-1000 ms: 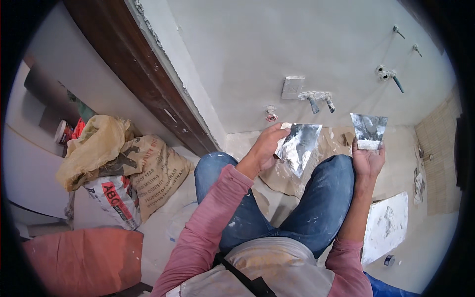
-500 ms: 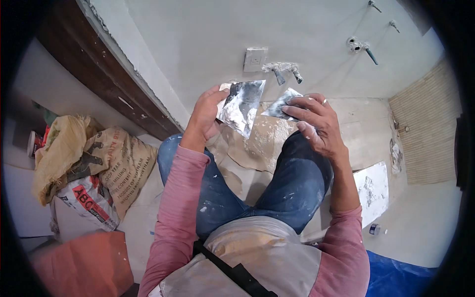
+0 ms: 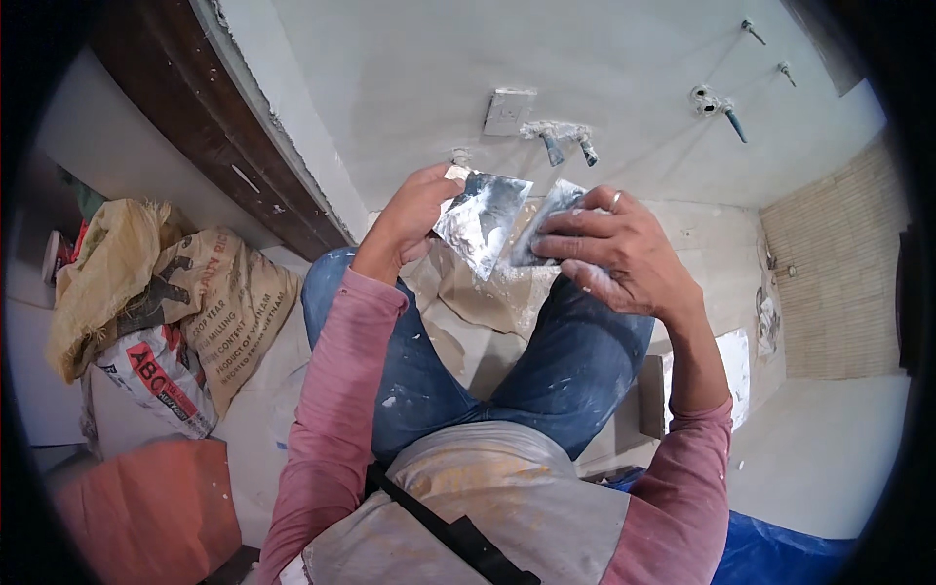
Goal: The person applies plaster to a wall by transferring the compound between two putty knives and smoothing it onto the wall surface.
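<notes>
My left hand (image 3: 411, 222) grips a square metal putty blade (image 3: 504, 203) by its left edge, thumb on top. A thick smear of white putty (image 3: 466, 226) lies across the face of this blade. In my right hand (image 3: 632, 246) is a second metal putty blade (image 3: 558, 207), with the fingers spread over its upper face and the thumb below. That blade also carries a whitish film. The two blades are held side by side over the gap between my knees, their edges close; I cannot tell whether they touch. White residue marks my right fingers.
Ahead is a pale wall (image 3: 390, 78) with an outlet (image 3: 509, 111) and protruding pipe stubs (image 3: 553, 148). A brown door frame (image 3: 200, 117) and stacked sacks (image 3: 239, 312) are at left, above an orange-red sheet (image 3: 156, 507). A white-topped box (image 3: 736, 366) and blue tarp (image 3: 780, 551) lie right.
The right blade has moved left and turned steeper, closing the gap to the left blade. My left blade has dropped slightly. The whole view has shifted a little.
</notes>
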A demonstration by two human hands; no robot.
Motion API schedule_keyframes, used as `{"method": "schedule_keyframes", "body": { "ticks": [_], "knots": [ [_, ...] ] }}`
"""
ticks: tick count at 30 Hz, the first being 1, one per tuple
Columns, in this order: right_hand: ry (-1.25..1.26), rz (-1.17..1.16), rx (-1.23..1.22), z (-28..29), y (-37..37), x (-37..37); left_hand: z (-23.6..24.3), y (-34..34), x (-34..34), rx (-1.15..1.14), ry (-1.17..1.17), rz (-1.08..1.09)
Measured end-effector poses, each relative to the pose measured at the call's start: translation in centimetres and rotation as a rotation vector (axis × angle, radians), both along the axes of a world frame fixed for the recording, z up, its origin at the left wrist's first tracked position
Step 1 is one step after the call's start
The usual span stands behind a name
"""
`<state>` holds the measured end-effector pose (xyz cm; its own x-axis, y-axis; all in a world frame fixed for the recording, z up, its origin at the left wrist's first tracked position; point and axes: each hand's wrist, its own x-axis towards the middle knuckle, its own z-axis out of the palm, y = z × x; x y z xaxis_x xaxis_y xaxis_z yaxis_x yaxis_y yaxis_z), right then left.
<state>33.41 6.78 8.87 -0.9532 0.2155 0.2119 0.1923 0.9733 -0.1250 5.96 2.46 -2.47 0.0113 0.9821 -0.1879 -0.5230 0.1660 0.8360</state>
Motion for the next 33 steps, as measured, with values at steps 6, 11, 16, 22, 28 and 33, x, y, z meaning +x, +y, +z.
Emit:
{"method": "schedule_keyframes", "body": {
  "ticks": [6,11,16,22,28,33],
  "knots": [
    [0.109,0.072,0.114,-1.1,-1.3,-2.7,-0.4,0.1,0.1,0.008,0.08,-0.003],
    [0.08,0.081,0.107,-2.2,-1.3,-3.2,-0.8,0.0,-0.4,0.022,0.051,0.008],
    [0.019,0.054,0.048,-1.6,-1.4,-3.1,-1.4,0.2,-0.2,0.004,0.018,0.044],
    [-0.031,-0.026,-0.141,-0.5,-0.4,-1.3,-0.6,0.2,-2.0,-0.038,0.06,0.176],
    [1.047,-0.058,-1.462,-4.9,4.5,1.9,0.7,0.3,-1.0,0.111,-0.262,0.289],
    [1.164,-0.039,-1.556,-3.0,7.3,-3.2,2.2,-2.1,0.3,0.294,-0.424,0.022]
  ]
}}
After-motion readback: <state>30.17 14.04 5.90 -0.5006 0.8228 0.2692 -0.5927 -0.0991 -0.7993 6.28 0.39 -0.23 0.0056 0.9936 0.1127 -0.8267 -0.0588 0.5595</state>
